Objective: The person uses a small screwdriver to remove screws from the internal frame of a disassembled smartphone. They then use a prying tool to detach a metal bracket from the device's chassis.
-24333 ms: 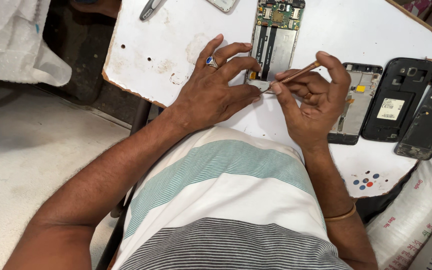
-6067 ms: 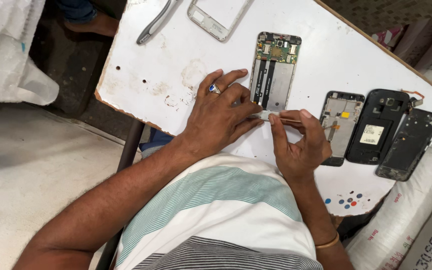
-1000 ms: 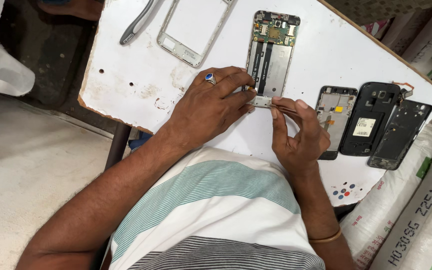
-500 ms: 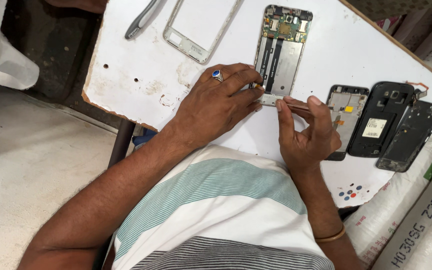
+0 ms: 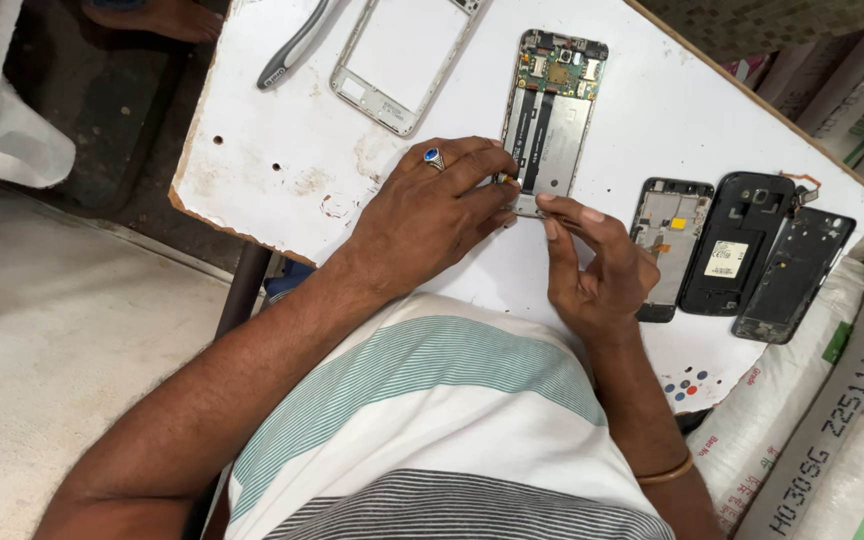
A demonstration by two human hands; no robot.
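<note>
Both hands (image 5: 432, 215) (image 5: 597, 265) pinch, seemingly, the opened phone (image 5: 550, 115) at its lower edge.

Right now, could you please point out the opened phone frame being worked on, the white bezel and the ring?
opened phone frame (image 5: 550, 120), head view, bare metal midsection.
white bezel (image 5: 404, 60), head view, inner panel.
ring (image 5: 435, 158), head view, blue stone.
</note>
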